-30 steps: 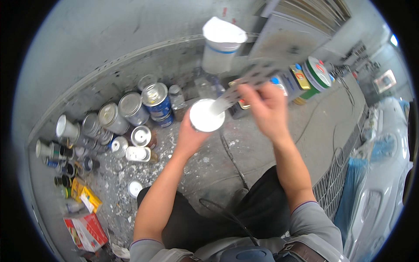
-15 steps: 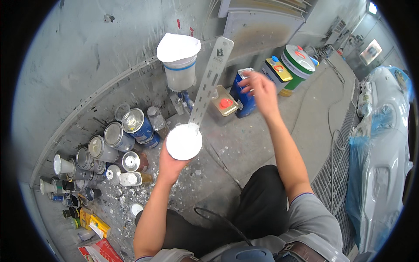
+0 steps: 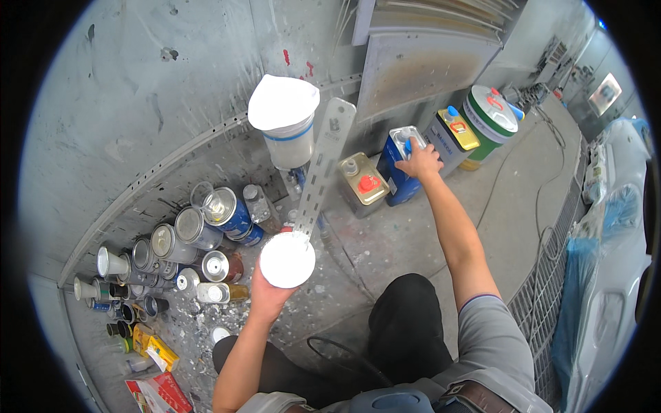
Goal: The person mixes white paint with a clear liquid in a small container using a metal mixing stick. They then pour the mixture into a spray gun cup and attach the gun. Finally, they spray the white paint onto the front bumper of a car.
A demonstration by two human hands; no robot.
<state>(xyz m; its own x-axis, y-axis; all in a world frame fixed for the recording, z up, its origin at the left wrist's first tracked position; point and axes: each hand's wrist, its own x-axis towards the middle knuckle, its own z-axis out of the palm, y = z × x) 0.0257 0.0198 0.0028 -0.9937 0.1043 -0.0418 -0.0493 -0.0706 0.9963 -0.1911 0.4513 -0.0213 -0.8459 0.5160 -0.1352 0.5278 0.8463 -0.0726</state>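
Note:
My left hand [image 3: 270, 297] is wrapped around a cup of white paint [image 3: 288, 260]. A flat, slotted metal mixing stick [image 3: 325, 162] stands in it, leaning up and away, its lower end coated white. To the right, my right hand [image 3: 422, 164] is closed at the top of a tall blue metal can [image 3: 401, 182] with a blue cap, its fingers bent over the handle area. The fingers partly cover the can's top, so the exact grip is hard to see. Beside that can stands a tan metal can [image 3: 363, 196] with a red cap.
A paper strainer [image 3: 284, 103] sits in a holder at the wall. Farther right stand a grey can with a yellow top [image 3: 451, 141] and a green-and-white bucket [image 3: 490, 120]. Several used paint tins [image 3: 200, 227] crowd the left. Masked car body parts [image 3: 606, 255] line the right beside a floor grate [image 3: 551, 268].
My right hand has come down from the air onto the top of the blue can. The cup and stick stay in my left hand, and the view has shifted slightly.

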